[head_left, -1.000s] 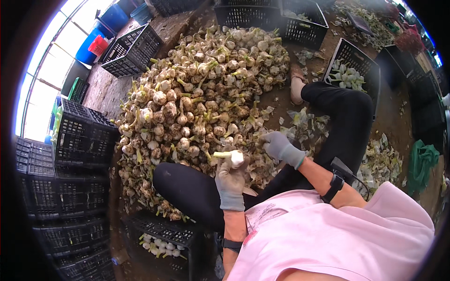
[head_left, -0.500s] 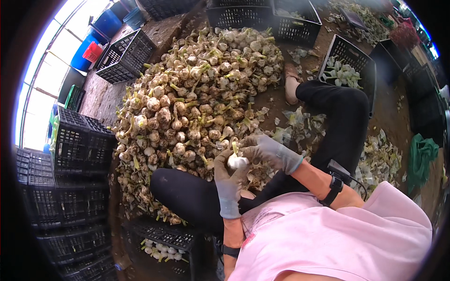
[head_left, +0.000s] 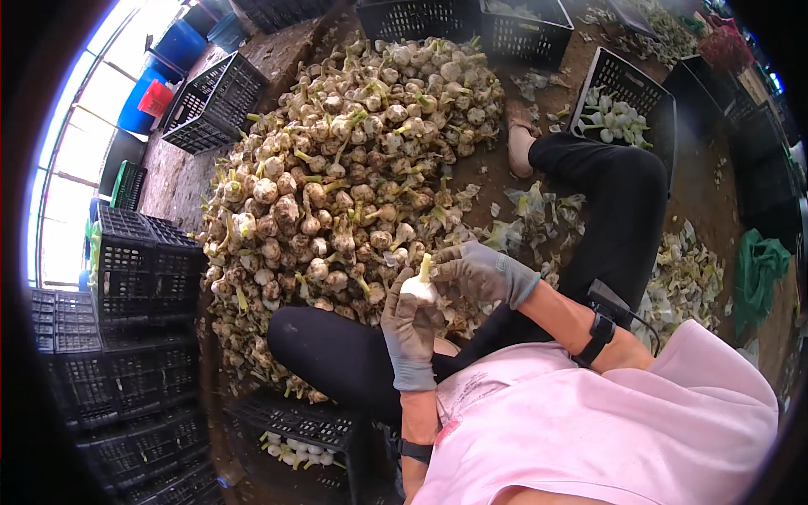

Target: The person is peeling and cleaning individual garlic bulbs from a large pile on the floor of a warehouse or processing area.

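A white, cleaned garlic bulb [head_left: 418, 290] with a short pale-green stem is held upright in front of my lap. My left hand [head_left: 407, 326], in a soiled grey work glove, is wrapped round it from below and the left. Gloved the same way, my right hand [head_left: 481, 271] has its fingers bent against the bulb's right side by the stem; their exact grip is partly hidden. Just beyond both hands rises a big heap of untrimmed garlic [head_left: 337, 185], brown with soil, stems still on.
Cleaned bulbs lie in a black crate [head_left: 671, 126] at the far right and a crate [head_left: 324, 425] by my left knee. Black crates [head_left: 147, 269] are stacked at left. Peeled skins [head_left: 686, 290] litter the floor. A green mesh bag [head_left: 760, 278] lies at right.
The bulb has turned slightly in my left hand, its stem now tilting a little rightward. My right fingers stay close against it. The whole view has shifted a little.
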`<state>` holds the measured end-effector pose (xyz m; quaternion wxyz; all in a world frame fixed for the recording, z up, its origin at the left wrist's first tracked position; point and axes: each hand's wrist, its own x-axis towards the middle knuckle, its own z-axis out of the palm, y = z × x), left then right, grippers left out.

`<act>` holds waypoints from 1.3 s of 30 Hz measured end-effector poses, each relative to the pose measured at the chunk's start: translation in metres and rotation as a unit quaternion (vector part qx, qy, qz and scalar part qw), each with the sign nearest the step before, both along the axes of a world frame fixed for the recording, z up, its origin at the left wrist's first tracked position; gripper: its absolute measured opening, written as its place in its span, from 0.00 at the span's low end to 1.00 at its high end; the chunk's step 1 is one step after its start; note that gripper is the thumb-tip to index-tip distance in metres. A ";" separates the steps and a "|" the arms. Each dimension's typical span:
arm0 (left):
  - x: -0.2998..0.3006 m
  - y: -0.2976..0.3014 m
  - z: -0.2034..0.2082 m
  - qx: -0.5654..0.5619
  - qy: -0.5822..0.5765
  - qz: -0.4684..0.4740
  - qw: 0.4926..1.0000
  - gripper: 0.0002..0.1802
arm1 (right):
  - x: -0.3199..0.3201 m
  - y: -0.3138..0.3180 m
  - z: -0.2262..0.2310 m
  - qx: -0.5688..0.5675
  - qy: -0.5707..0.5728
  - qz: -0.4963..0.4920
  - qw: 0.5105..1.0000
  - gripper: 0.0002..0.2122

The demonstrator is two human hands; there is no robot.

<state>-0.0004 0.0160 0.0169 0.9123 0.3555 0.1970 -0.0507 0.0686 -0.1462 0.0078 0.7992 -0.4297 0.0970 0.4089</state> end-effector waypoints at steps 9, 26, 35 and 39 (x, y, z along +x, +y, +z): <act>-0.003 0.004 0.001 0.017 -0.067 -0.042 0.997 0.26 | 0.000 0.004 0.009 -0.032 -0.016 -0.012 0.999 0.09; 0.001 -0.003 -0.003 0.043 0.106 -0.007 0.993 0.16 | -0.009 0.017 -0.012 -0.166 -0.107 -0.152 0.968 0.04; 0.003 0.012 -0.026 -0.248 0.024 -0.035 0.968 0.23 | 0.002 -0.005 -0.060 -0.248 -0.299 -0.081 0.918 0.09; 0.007 0.008 -0.006 -0.162 -0.059 -0.034 0.984 0.27 | 0.020 -0.025 -0.091 -0.606 -0.214 0.132 0.755 0.20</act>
